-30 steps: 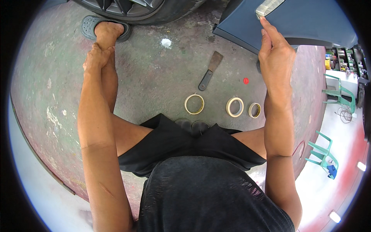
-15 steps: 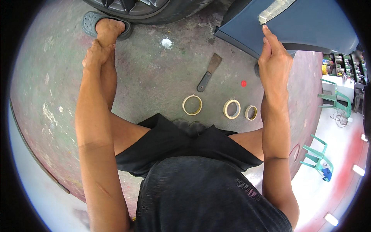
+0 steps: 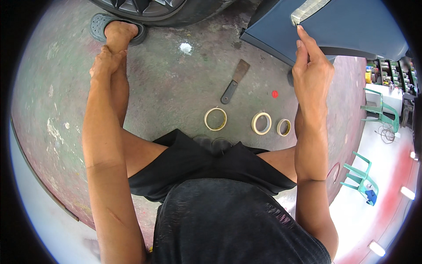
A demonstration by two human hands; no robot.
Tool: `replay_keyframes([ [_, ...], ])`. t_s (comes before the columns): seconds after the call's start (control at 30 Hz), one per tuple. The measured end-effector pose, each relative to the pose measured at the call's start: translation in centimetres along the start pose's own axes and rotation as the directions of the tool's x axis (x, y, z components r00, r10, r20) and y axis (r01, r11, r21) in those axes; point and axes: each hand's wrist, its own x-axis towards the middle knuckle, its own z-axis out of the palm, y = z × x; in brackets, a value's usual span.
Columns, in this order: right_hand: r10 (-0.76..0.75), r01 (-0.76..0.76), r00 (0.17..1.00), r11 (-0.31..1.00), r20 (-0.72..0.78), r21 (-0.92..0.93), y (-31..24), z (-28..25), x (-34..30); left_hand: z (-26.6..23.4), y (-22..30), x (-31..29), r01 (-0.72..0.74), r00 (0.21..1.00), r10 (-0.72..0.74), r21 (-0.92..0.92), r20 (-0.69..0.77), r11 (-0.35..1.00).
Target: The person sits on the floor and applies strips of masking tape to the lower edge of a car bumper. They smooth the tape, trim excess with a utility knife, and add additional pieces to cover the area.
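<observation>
Right hand (image 3: 313, 75), fingers slightly parted, reaches tape strip (image 3: 310, 10) inside the edge of blue panel (image 3: 351, 28); its hold I cannot tell. Left hand (image 3: 107, 61) clasps ankle (image 3: 116, 41).

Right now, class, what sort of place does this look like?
Probably a vehicle repair workshop: a spoked wheel, a blue body panel and a scraper lying on the stained floor.

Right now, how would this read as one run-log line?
Left hand: around left lower leg | Right hand: index finger at lower end of pale strip on blue panel | Floor: scraper, three tape rolls
</observation>
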Motion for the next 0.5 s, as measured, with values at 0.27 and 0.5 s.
replay_keyframes([
  [0.27,0.045,-0.045,0.999,0.998,0.009,0.041,0.29,0.31,0.38,0.22,-0.15,0.1,-0.016,1.0,0.016,-0.008,-0.019,1.0],
  [0.5,0.039,-0.04,0.999,0.999,0.02,0.035,0.19,0.29,0.41,0.27,-0.22,0.04,-0.027,0.999,0.027,-0.014,-0.02,1.0],
])
